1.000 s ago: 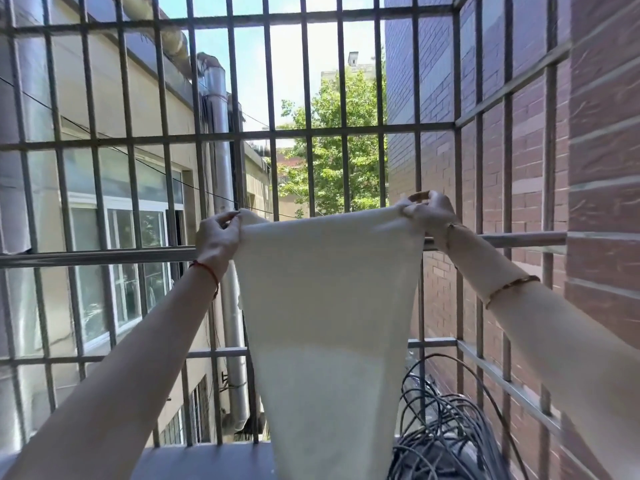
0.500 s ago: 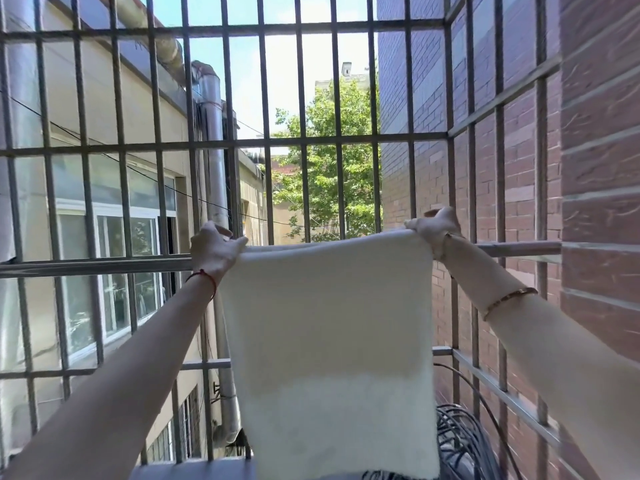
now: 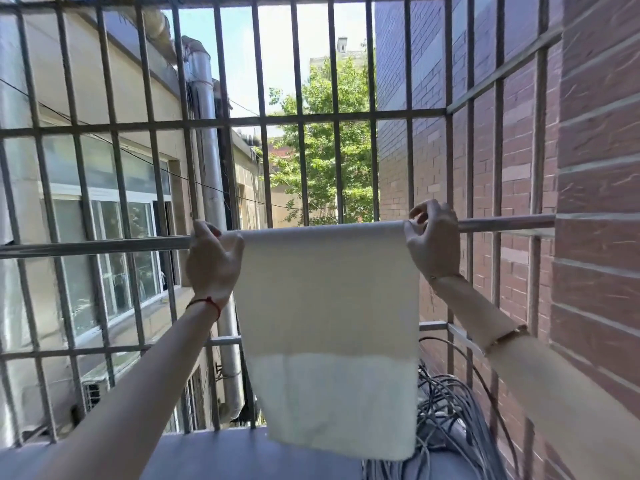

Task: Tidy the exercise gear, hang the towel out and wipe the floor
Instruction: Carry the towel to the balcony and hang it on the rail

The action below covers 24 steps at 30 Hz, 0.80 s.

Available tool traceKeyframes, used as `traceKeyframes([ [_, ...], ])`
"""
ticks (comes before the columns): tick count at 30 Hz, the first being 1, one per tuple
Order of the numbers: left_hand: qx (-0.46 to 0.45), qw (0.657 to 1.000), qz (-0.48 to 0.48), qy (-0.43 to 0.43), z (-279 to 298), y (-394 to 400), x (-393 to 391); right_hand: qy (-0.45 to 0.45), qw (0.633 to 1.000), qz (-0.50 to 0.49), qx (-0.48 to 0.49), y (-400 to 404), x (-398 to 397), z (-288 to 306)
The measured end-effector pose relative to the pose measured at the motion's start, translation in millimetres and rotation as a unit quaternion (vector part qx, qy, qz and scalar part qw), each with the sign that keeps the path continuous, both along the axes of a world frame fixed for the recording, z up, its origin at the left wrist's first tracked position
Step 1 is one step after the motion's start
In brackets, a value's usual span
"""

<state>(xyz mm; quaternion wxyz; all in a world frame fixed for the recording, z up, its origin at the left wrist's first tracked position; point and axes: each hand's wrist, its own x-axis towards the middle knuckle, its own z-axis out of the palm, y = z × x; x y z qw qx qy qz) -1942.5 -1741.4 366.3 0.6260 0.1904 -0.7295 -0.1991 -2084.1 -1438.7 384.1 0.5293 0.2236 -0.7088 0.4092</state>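
Left fingertips (image 3: 204, 230) curled over the horizontal rod (image 3: 502, 223), thumb pressed to the towel's upper left corner; left hand (image 3: 213, 261) pinching fabric at the fold. Right fingers (image 3: 427, 209) loosely bent, thumb and forefinger tips meeting at the towel's upper right corner; right hand (image 3: 433, 244) just beside the rod. Whether fabric is actually nipped there: cannot tell. Red string (image 3: 207, 303) on left wrist, thin bracelet (image 3: 505, 336) on right forearm. Towel (image 3: 329, 323), cream, draped over the rod between the two hands, hanging flat, lower band paler, bottom edge reaching the grey ledge (image 3: 214, 452). Rod set inside the barred window cage (image 3: 301, 116). Coiled dark cables (image 3: 446, 403) heaped lower right, partly behind the towel. Brick wall (image 3: 595, 168) to the right.
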Motion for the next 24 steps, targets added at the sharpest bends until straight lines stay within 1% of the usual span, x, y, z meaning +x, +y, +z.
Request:
traceKeyframes([
  [2, 0.038, 0.999, -0.039, 0.004, -16.3, 4.8, 3.0, 0.013, 0.999, 0.024, -0.035, 2.6, 6.0, -18.0],
  [4, 0.093, 0.991, -0.088, -0.026, -28.9, 4.7, 2.6, 0.003, 0.998, 0.042, -0.056, 3.2, 10.9, -33.3],
  [7, 0.16, 0.97, -0.17, -0.075, -39.5, 2.0, 1.6, -0.066, 0.991, 0.07, -0.097, 0.6, 12.4, -46.4],
  [10, 0.202, 0.957, -0.2, -0.064, -43.4, -0.2, 5.1, -0.118, 0.98, 0.091, -0.131, -2.2, 14.0, -50.8],
  [13, 0.203, 0.955, -0.203, -0.08, -43.7, -7.6, 8.1, -0.166, 0.969, 0.112, -0.142, -1.5, 14.2, -48.0],
  [15, 0.211, 0.945, -0.236, -0.086, -41.5, -8.6, 10.2, -0.181, 0.966, 0.125, -0.132, 0.1, 12.2, -45.9],
  [18, 0.239, 0.929, -0.277, -0.056, -38.3, -5.7, 12.9, -0.186, 0.96, 0.168, -0.127, 1.6, 15.8, -42.1],
  [20, 0.247, 0.922, -0.293, -0.049, -40.2, -3.4, 15.0, -0.211, 0.945, 0.211, -0.137, 3.1, 22.5, -40.0],
  [22, 0.254, 0.915, -0.307, -0.064, -47.4, -3.6, 16.0, -0.253, 0.921, 0.256, -0.149, 5.0, 23.0, -42.7],
  [24, 0.249, 0.915, -0.308, -0.077, -54.7, -3.1, 18.6, -0.274, 0.911, 0.271, -0.15, 6.4, 23.8, -48.9],
])
